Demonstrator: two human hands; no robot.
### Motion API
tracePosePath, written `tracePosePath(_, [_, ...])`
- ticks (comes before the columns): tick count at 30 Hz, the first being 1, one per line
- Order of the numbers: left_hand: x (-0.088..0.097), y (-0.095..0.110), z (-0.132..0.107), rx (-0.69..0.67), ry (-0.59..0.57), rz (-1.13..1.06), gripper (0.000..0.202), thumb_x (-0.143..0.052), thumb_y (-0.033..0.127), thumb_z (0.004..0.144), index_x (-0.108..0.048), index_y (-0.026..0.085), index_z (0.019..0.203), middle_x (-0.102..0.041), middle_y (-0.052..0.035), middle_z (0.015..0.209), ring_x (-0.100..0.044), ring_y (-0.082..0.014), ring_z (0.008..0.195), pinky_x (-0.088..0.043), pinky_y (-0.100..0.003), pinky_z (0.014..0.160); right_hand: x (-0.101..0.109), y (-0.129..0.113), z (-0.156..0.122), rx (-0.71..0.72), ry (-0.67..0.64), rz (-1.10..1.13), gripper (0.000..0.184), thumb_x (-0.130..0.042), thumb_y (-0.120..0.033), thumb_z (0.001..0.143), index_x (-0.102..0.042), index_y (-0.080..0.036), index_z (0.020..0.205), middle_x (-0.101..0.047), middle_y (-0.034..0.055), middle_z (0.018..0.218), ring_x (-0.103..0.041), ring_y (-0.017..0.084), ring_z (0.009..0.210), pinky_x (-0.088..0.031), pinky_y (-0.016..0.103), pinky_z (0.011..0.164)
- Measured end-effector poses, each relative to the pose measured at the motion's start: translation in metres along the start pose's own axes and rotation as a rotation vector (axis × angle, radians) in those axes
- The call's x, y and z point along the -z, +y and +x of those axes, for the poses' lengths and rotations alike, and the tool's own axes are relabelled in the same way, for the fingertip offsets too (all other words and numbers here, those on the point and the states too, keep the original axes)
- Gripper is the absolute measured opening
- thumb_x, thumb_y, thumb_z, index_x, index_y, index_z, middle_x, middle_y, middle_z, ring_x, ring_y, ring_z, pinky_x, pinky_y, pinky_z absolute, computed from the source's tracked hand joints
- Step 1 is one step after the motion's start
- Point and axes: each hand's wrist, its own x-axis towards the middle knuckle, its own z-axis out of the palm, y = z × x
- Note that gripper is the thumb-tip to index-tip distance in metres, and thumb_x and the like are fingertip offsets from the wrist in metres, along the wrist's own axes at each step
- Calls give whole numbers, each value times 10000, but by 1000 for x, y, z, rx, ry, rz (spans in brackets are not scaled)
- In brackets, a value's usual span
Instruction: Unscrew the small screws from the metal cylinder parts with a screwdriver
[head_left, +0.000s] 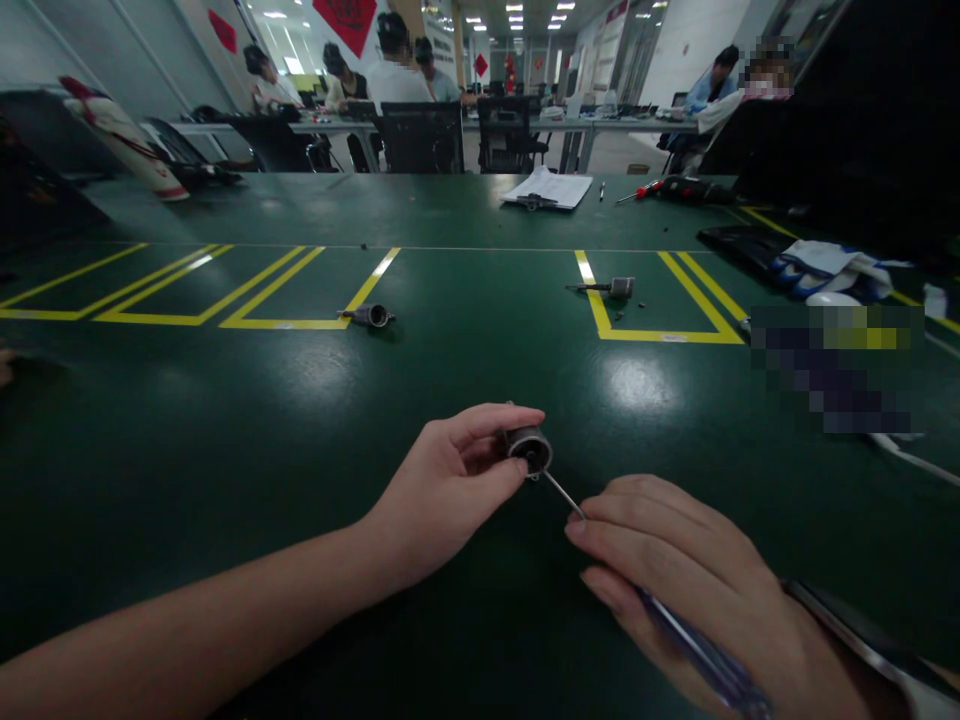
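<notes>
My left hand (450,485) pinches a small grey metal cylinder (528,448) between thumb and fingers, just above the green table (225,420). My right hand (690,590) is closed round a thin screwdriver (564,494) with a blue handle. Its metal tip touches the open face of the cylinder.
Two similar metal parts lie further off: one (367,316) on a yellow line at centre left, another (615,288) inside a yellow-marked box. A clipboard with papers (547,188), a red-handled tool (641,192) and blue-white gloves (825,268) lie at the back right. Several people sit at far desks.
</notes>
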Motion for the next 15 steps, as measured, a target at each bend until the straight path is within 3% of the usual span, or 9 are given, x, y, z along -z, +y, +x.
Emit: tracePosePath(15, [-4, -1, 1, 23, 73, -2, 280, -603, 129, 687, -681, 181, 951, -721, -30, 946, -680, -202, 878, -578, -351, 794, 0, -7, 3, -2, -12, -2, 139, -515, -149, 859, -633, -147, 932, -719, 81, 825, -674, 193, 755, -573, 297, 659])
